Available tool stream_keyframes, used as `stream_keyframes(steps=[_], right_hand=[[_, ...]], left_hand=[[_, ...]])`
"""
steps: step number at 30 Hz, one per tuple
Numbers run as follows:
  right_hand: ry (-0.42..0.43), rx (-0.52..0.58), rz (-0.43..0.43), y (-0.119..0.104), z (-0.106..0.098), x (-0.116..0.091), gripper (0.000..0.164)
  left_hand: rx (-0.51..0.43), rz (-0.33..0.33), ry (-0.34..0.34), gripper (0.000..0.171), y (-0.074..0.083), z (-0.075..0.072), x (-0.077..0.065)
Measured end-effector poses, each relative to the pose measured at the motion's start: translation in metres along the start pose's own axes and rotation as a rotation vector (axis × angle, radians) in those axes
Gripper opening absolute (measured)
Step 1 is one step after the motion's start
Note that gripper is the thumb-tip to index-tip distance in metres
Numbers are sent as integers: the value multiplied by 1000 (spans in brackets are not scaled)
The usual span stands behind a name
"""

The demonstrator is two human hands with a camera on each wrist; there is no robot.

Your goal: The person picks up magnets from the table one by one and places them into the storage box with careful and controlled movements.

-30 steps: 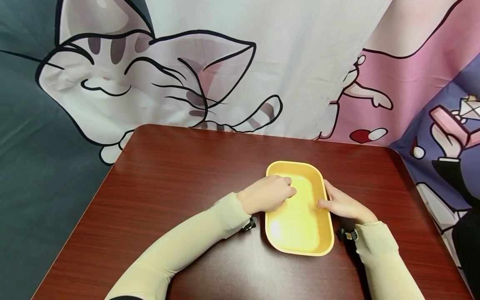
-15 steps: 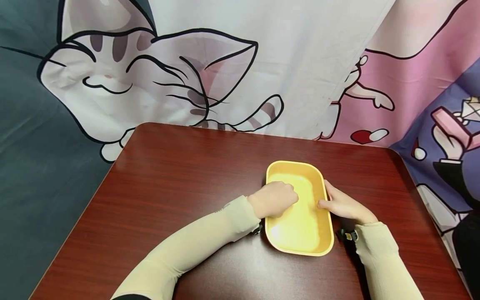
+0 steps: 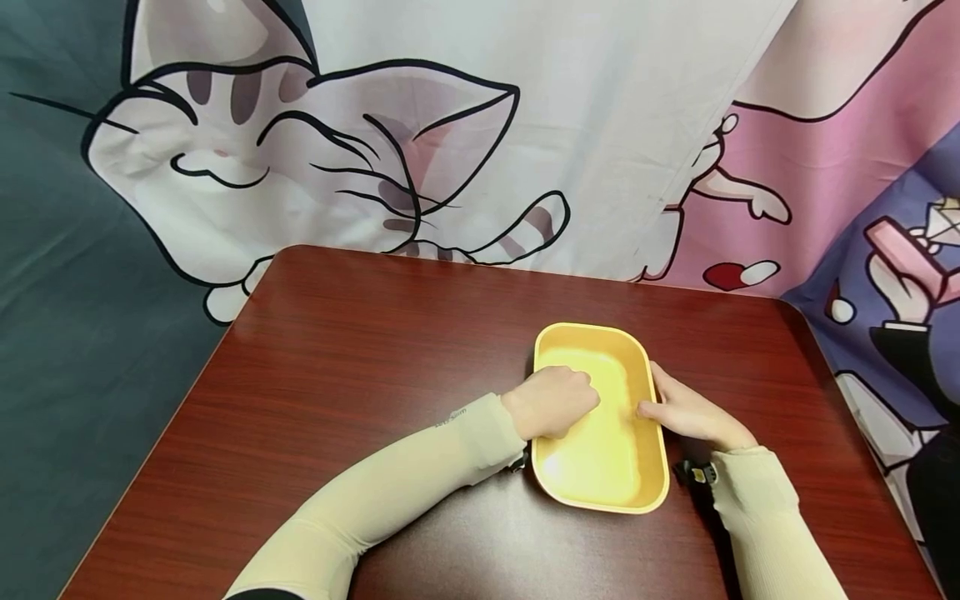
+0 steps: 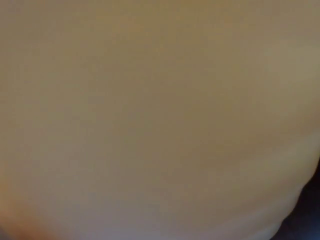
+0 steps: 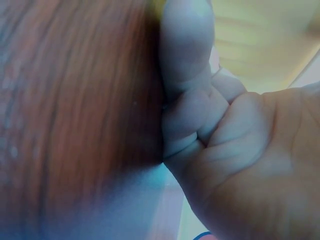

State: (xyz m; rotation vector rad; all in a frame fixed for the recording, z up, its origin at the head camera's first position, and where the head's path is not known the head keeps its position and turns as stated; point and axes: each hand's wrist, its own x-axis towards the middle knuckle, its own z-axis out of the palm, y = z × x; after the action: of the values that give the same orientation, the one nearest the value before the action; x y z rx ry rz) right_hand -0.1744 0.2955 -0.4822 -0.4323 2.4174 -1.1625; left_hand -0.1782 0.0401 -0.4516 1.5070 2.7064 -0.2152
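Tray (image 3: pixel 611 475), yellow, round-cornered: one, right of middle on reddish-brown wood-grain table (image 3: pixel 367 333). Hands: two, in long pale sleeves (image 3: pixel 397 467). Left hand (image 3: pixel 551 402) reaches over tray's left rim, fingers curled in fist; cannot tell whether fist holds anything or touches tray floor. Right hand (image 3: pixel 692 410) grips tray's right wall, thumb over rim, fingers outside. Left hand hides part of tray. Black wrist device (image 3: pixel 699 472) beside right cuff. Cartoon-cat curtain (image 3: pixel 225 167) behind table. Pale blur fills most of left wrist view.
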Motion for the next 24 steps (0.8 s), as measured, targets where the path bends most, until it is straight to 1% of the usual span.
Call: stream_keyframes(steps=[3, 10, 11, 18, 24], right_hand=[[0, 1, 2, 1, 0, 0, 72], [-15, 50, 30, 1, 0, 0, 71], [-17, 49, 22, 1, 0, 0, 70], [-16, 62, 36, 2, -1, 0, 70], [-15, 59, 10, 2, 0, -1, 69]], left_hand=[[2, -2, 1, 16, 0, 1, 0], [17, -5, 5, 16, 1, 3, 1], [20, -5, 6, 16, 1, 3, 1], [40, -13, 2, 15, 2, 1, -1], [87, -16, -3, 13, 4, -3, -4]])
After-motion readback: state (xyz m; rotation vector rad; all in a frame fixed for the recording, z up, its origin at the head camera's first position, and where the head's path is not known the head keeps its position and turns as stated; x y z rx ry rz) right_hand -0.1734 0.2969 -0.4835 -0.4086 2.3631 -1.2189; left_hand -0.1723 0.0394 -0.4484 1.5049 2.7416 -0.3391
